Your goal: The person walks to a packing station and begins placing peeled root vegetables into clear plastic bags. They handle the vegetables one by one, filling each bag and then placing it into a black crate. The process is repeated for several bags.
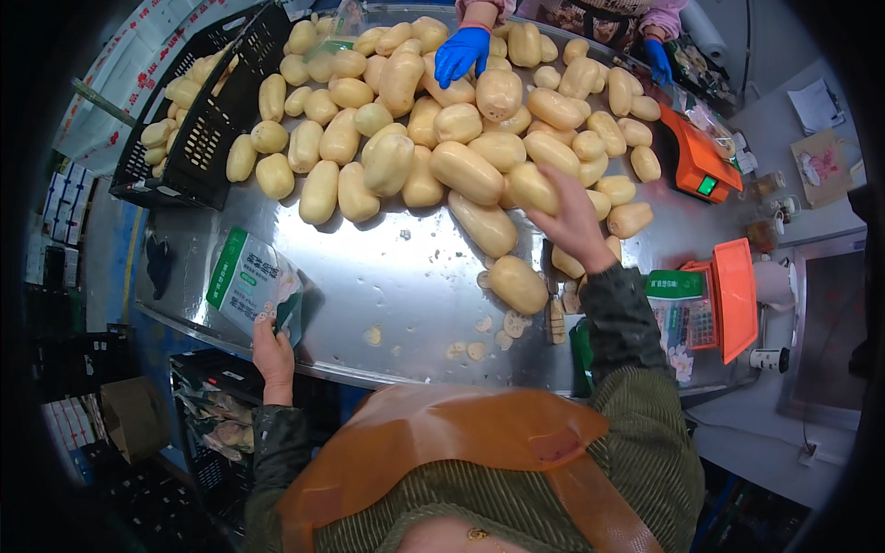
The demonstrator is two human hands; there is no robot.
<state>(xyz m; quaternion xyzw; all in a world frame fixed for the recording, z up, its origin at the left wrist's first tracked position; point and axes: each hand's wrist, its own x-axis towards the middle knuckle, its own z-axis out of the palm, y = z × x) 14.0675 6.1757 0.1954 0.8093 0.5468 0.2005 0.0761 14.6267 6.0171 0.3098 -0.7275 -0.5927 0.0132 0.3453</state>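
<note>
My left hand point(273, 356) grips the lower edge of a green-and-white printed plastic bag point(252, 276) above the left side of the metal table point(387, 276). A peeled lotus root segment point(531, 188) is in the grasp of my right hand point(574, 221), at the near side of a big pile of lotus root segments point(456, 124). Below that hand, a single segment point(518, 285) lies apart, beside several thin lotus root slices point(515, 323). A knife with a wooden handle point(556, 319) rests near my right forearm, its blade partly hidden.
Across the table, another person's blue-gloved hand point(462, 57) touches the pile. A black plastic crate point(214, 131) with more lotus root stands at the left. To the right are an orange digital scale point(698, 162) and an orange tray point(736, 301) beside a stack of bags point(674, 314).
</note>
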